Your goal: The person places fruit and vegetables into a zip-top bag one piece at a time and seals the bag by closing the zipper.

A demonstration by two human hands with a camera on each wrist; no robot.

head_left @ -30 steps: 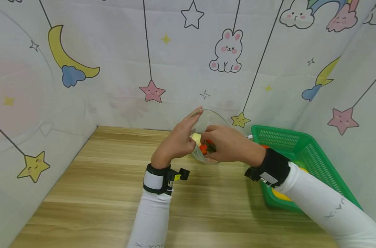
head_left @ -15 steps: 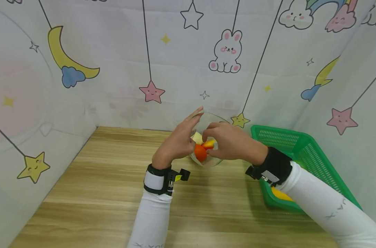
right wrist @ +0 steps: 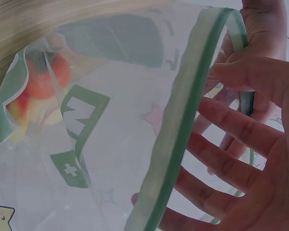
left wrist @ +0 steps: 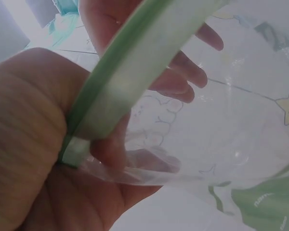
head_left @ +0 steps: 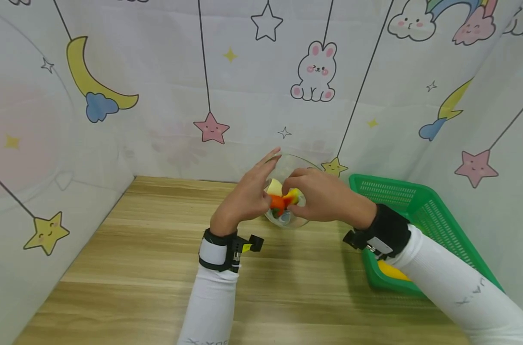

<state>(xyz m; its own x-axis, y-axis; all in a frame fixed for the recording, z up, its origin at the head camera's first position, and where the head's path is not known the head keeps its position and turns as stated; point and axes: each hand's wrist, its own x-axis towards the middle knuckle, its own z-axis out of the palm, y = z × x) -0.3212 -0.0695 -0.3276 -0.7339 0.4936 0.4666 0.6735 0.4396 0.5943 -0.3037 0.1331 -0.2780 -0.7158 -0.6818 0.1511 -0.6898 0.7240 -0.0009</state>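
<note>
A clear zip bag with a green edge stands with its mouth spread. My left hand grips the bag's left rim, long fingers stretched upward. My right hand is at the mouth, fingers spread and the fingertips inside the rim, with nothing seen in its grasp. Inside the bag lie a red tomato with a green top, a yellow-and-red fruit-like piece and a pale yellow piece. The kind of these last two cannot be made out.
A green plastic basket stands on the right, partly under my right forearm, with a yellow item in it. The wooden table runs back to a white cloth wall with cartoon prints.
The tomato has left my right hand's fingers and shifted in the bag, its green top now turned downward. The yellow-and-red piece has come into view. My left hand has stayed at the rim.
</note>
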